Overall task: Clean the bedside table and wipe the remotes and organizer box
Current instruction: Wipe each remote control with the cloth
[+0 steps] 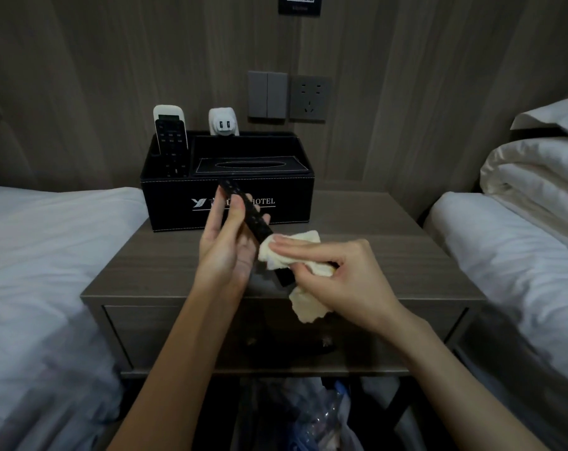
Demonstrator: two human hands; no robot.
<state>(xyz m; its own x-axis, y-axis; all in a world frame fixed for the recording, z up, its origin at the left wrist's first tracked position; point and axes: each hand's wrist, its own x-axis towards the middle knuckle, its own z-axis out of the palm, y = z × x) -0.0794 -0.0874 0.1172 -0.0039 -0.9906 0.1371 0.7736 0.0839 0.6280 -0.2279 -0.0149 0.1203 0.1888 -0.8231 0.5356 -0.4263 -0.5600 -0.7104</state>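
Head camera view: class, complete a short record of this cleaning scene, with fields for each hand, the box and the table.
left hand: grips slim black remote control
right hand: presses pale yellow cloth around the remote's near end
box: black leather-look organizer box, white remote and second black remote upright in left compartment
table: grey-brown wooden bedside table, box at its back

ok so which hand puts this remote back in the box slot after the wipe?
Left, probably. The left hand grips the remote, and the organizer box keeps its remotes on that side. The right hand holds the cloth.
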